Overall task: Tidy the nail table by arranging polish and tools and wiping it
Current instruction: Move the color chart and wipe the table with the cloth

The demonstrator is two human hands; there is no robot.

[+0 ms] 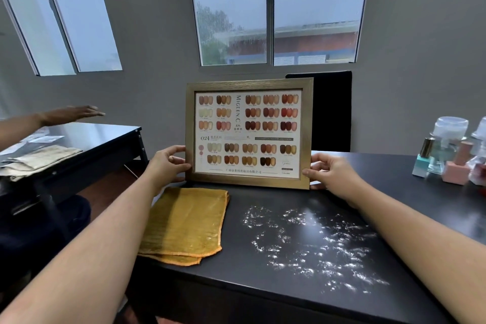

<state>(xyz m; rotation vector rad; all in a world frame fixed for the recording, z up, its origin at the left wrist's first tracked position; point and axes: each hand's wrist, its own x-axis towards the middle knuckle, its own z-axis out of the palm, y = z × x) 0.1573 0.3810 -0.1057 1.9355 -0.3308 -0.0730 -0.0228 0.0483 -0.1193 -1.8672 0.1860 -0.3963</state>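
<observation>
– While you have that frame up, why both hands on it?

– It is wide and stands upright, so I grip the framed nail colour chart [247, 134] at both lower sides. My left hand [168, 163] has its fingers [176, 149] curled round the left edge with the thumb on the front. My right hand [328, 171] pinches the lower right corner, thumb in front and the other fingers hidden behind. Held like this, it faces me squarely and cannot tip.

– Is it resting on the counter?

– Its lower edge is at the counter [263, 294], just past the far edge of the yellow cloth [184, 221]. I cannot tell whether it bears on the top or hangs just clear of it.

– And the cloth?

– It is folded flat near the counter's left edge and nobody is touching it. I think it is there for the white specks [310, 242] scattered to its right. The chart is upright behind both, so the patch is open for wiping.

– The polish?

– The polish bottles [457, 163] are bunched with a glass jar [449, 129] at the far right, well away from the specks.

– Who is that on the left?

– Another person's hand [76, 113] is stretched flat above the side table [110, 137], where a folded beige cloth [42, 159] lies.
</observation>
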